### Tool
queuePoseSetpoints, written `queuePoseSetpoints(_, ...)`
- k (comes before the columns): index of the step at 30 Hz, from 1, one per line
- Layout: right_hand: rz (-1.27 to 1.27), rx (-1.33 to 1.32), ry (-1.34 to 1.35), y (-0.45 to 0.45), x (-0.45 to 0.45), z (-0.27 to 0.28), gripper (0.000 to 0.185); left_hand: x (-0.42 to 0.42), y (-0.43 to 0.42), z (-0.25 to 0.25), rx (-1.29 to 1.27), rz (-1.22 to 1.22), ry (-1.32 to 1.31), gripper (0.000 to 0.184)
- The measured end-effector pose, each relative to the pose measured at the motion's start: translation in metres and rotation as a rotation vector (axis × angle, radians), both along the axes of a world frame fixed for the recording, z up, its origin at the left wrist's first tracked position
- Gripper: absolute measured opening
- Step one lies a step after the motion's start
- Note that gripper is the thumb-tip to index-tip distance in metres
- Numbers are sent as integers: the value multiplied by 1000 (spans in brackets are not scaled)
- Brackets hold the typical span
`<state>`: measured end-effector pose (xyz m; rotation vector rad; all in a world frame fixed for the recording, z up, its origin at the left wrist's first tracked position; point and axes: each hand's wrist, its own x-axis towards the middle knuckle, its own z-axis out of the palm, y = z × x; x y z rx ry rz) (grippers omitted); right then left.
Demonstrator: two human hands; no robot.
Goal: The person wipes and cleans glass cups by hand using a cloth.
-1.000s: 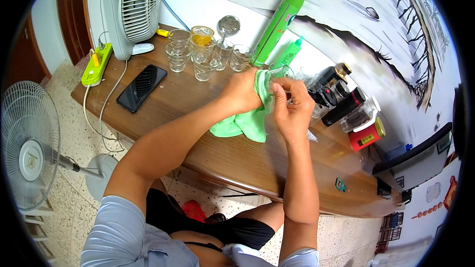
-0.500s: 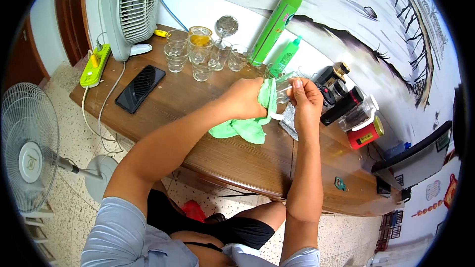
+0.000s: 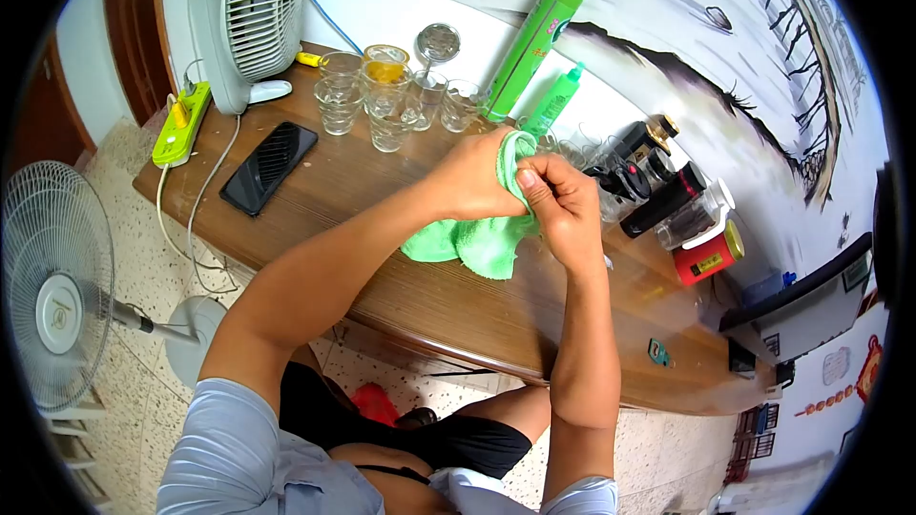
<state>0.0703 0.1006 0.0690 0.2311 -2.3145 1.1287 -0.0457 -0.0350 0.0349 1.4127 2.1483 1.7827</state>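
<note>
My left hand (image 3: 477, 176) is closed round a green cloth (image 3: 489, 246), whose loose end hangs down over the wooden table. My right hand (image 3: 565, 205) is closed beside it, thumb and fingers pinched at the cloth's edge. The glass seen between the hands earlier is mostly hidden now, so what the right fingers grip cannot be made out. Several clear glasses (image 3: 388, 124) stand behind and to the left of my hands, one with something yellow in it. A green spray can (image 3: 537, 46) and a green bottle (image 3: 553, 103) are just beyond the hands.
A black phone (image 3: 269, 169), a green power strip (image 3: 181, 124) and a white fan (image 3: 262, 14) are on the left of the wooden table (image 3: 458, 324). Dark bottles (image 3: 661, 200), a clear jug and a red tin (image 3: 708, 256) stand at the right. A second fan (image 3: 59, 296) stands on the floor.
My right hand has moved from the glass's rim back against the cloth, its fingers lower and more curled. The glass that showed between my hands is now largely covered.
</note>
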Motion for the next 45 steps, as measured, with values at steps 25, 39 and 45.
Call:
queuePoseSetpoints(25, 45, -391, 249, 25, 6, 10, 13, 6, -1, 4, 81, -794, -956, 51)
queuePoseSetpoints(39, -285, -171, 54, -6, -17, -18, 17, 12, 11, -14, -36, 211, 71, 52)
queuePoseSetpoints(45, -208, -155, 41, -4, -12, -13, 19, 15, 4, -2, -118, 182, 62, 51)
